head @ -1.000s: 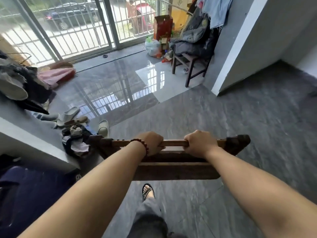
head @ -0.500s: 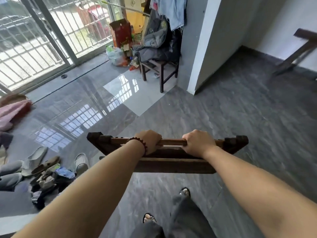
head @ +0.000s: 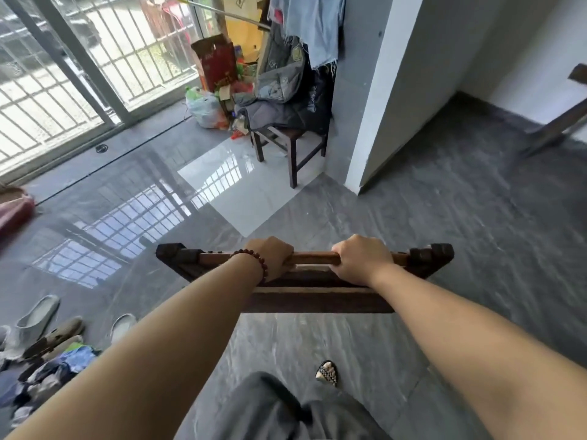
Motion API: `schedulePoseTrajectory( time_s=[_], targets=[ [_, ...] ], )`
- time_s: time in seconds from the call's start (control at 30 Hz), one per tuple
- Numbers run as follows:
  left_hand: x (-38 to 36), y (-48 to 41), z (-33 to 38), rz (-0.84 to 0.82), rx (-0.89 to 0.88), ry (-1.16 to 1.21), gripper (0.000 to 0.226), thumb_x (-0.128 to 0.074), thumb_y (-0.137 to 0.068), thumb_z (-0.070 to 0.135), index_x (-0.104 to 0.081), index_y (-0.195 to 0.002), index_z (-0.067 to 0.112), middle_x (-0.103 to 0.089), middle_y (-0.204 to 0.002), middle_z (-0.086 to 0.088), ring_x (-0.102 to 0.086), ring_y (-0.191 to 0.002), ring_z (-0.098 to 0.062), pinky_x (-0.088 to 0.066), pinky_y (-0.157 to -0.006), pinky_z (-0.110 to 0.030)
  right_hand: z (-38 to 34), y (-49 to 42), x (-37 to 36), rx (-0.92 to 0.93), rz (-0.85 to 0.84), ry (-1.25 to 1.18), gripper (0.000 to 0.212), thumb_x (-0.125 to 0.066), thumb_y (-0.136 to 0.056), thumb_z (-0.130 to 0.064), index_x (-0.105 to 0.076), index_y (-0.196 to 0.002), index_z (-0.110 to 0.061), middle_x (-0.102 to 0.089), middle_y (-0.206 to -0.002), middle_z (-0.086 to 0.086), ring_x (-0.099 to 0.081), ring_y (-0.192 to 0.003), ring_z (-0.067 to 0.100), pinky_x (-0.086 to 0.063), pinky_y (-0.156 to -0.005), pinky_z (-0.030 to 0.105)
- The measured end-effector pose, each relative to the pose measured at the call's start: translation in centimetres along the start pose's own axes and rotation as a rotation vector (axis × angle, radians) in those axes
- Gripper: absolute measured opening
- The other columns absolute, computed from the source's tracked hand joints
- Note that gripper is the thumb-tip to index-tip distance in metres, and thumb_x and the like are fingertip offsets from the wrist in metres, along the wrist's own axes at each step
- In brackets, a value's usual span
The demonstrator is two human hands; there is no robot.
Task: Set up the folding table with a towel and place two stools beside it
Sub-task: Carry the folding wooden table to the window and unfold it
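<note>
Grey tile floor (head: 444,217): your left hand (head: 273,254) and right hand (head: 360,262) both grip folded wooden frame (head: 317,300) aloft; unfolding, towel, stools all left.

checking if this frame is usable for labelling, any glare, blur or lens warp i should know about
Head view: window glare whites out a patch of glossy floor; the right side and the wooden leg look motion-smeared; wide-angle warp tilts the white wall corner; the left hand, right hand and wooden stool are fairly sharp.
</note>
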State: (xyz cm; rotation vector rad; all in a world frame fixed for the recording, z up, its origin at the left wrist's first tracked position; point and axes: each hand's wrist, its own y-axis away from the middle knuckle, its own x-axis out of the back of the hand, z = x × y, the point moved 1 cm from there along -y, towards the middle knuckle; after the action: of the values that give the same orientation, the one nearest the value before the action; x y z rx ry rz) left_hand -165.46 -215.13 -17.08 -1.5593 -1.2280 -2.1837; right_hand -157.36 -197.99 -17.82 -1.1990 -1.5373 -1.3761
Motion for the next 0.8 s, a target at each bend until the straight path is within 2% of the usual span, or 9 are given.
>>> schedulePoseTrajectory(
  time_s=[0.17,0.3,0.43,0.57,0.67,0.8],
  targets=[
    [2.6,-4.5,-2.6,0.016,0.03,0.042,0.021,-0.042,-0.097,0.038,-0.054,-0.092,0.021,-0.056,-0.091,0.0,-0.051,-0.078,-0.018,-0.04,-0.07,-0.029,1.7,-5.6,2.4,0.04,0.001,0.034,0.025,-0.046,-0.092,-0.039,-0.063,-0.088,-0.022,-0.065,-0.088,0.001,-0.062,-0.08,0.024,-0.04,-0.064,0.028],
    [4.7,-8.4,-5.9,-0.001,0.042,0.056,0.025,-0.044,-0.096,0.039,-0.057,-0.1,0.019,-0.06,-0.098,-0.001,-0.057,-0.089,-0.02,-0.041,-0.073,-0.029,2.0,-11.1,3.6,0.054,-0.009,0.048,0.026,-0.046,-0.092,-0.04,-0.064,-0.089,-0.022,-0.066,-0.086,0.001,-0.063,-0.078,0.024,-0.045,-0.065,0.03],
    [6.7,-12.2,-10.5,-0.036,0.039,0.058,0.026,-0.044,-0.096,0.04,-0.058,-0.102,0.018,-0.061,-0.096,0.0,-0.054,-0.082,-0.017,-0.042,-0.072,-0.027,1.3,-17.2,5.0,0.044,-0.04,0.059,0.025,-0.046,-0.091,-0.04,-0.063,-0.087,-0.023,-0.065,-0.084,-0.001,-0.061,-0.076,0.022,-0.045,-0.065,0.03],
    [9.0,-15.1,-15.7,-0.053,0.054,0.07,0.027,-0.044,-0.096,0.04,-0.058,-0.104,0.018,-0.061,-0.101,-0.002,-0.058,-0.09,-0.02,-0.045,-0.075,-0.029,-0.1,-23.4,6.4,0.052,-0.067,0.037,0.024,-0.047,-0.092,-0.039,-0.063,-0.085,-0.023,-0.063,-0.08,-0.002,-0.061,-0.072,0.02,-0.049,-0.065,0.03],
    [10.6,-16.9,-19.5,-0.04,0.07,0.048,0.027,-0.044,-0.096,0.04,-0.058,-0.104,0.018,-0.061,-0.102,-0.003,-0.058,-0.092,-0.022,-0.044,-0.074,-0.03,-1.2,-27.8,7.4,0.071,-0.058,-0.007,0.026,-0.047,-0.092,-0.041,-0.064,-0.084,-0.023,-0.063,-0.076,-0.003,-0.061,-0.068,0.018,-0.053,-0.065,0.031],
    [12.6,-18.5,-23.8,-0.032,0.104,0.012,0.026,-0.042,-0.097,0.037,-0.058,-0.104,0.018,-0.061,-0.1,-0.002,-0.058,-0.091,-0.021,-0.04,-0.067,-0.029,-2.7,-33.0,8.6,0.113,-0.064,0.021,0.027,-0.045,-0.093,-0.04,-0.061,-0.082,-0.022,-0.062,-0.077,-0.002,-0.058,-0.067,0.017,-0.048,-0.06,0.027]
  ],
)
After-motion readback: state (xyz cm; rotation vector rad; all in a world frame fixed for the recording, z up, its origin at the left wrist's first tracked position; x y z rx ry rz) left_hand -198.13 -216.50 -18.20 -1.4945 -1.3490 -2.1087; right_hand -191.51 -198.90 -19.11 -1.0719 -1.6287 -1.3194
